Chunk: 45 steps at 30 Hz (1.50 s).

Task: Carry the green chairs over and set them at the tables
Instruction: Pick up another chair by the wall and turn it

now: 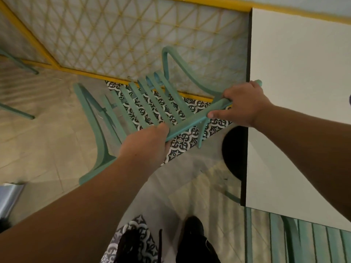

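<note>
A green slatted chair (152,99) stands in front of me, just left of a white square table (296,69). I hold it by the top rail of its backrest. My left hand (146,145) grips the rail's left part, fingers curled under it. My right hand (245,103) grips the rail's right end, thumb along the front, close to the table's edge. The chair's armrests curve away from me toward the lattice wall. Whether its legs touch the floor is hidden. A second green slatted chair (311,242) sits at the table's near side, bottom right.
A yellow-framed lattice partition (117,35) runs behind the chair. The table's black round base (233,149) is under its left edge. Legs of another green chair (19,111) show at far left. My black shoes (193,234) are on the tiled floor below.
</note>
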Each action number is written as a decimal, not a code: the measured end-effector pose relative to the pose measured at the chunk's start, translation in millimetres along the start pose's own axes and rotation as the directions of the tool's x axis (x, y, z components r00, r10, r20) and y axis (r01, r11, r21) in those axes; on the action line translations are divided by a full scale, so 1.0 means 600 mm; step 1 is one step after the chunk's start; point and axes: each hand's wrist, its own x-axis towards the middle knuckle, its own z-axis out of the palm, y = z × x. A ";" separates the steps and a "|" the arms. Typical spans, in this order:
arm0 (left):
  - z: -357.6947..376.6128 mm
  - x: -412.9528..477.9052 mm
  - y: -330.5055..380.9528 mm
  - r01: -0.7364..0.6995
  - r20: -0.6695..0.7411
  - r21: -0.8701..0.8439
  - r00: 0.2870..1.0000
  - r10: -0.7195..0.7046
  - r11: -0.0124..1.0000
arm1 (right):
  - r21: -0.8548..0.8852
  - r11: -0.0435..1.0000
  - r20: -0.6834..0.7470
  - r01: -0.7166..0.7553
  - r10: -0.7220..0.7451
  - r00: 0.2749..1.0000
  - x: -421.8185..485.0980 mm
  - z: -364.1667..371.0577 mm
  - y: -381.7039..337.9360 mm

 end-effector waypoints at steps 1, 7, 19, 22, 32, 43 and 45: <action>-0.001 -0.002 -0.004 -0.008 0.003 0.005 1.000 0.008 1.000 | 0.001 1.000 -0.004 -0.006 0.006 1.000 -0.003 0.001 -0.003; -0.011 -0.024 -0.044 -0.063 0.022 0.045 0.998 0.062 0.997 | 0.027 0.999 -0.053 -0.047 0.048 0.997 -0.039 0.014 -0.039; -0.023 -0.061 -0.122 -0.203 0.094 0.130 0.977 0.192 0.971 | -0.040 0.988 -0.008 -0.150 0.149 0.989 -0.121 0.017 -0.125; -0.029 -0.073 -0.139 -0.237 0.122 0.131 0.968 0.221 0.963 | -0.046 0.987 0.009 -0.153 0.153 0.988 -0.145 0.021 -0.147; -0.038 -0.107 -0.186 -0.399 0.139 0.219 0.916 0.377 0.890 | -0.006 0.989 0.099 -0.151 0.150 0.984 -0.219 0.009 -0.213; -0.049 -0.082 -0.281 -0.488 0.224 0.230 0.869 0.442 0.842 | 0.119 0.961 0.215 -0.249 0.220 0.951 -0.235 0.021 -0.294; -0.051 -0.075 -0.288 -0.509 0.213 0.221 0.858 0.468 0.832 | 0.113 0.960 0.227 -0.257 0.227 0.947 -0.234 0.019 -0.300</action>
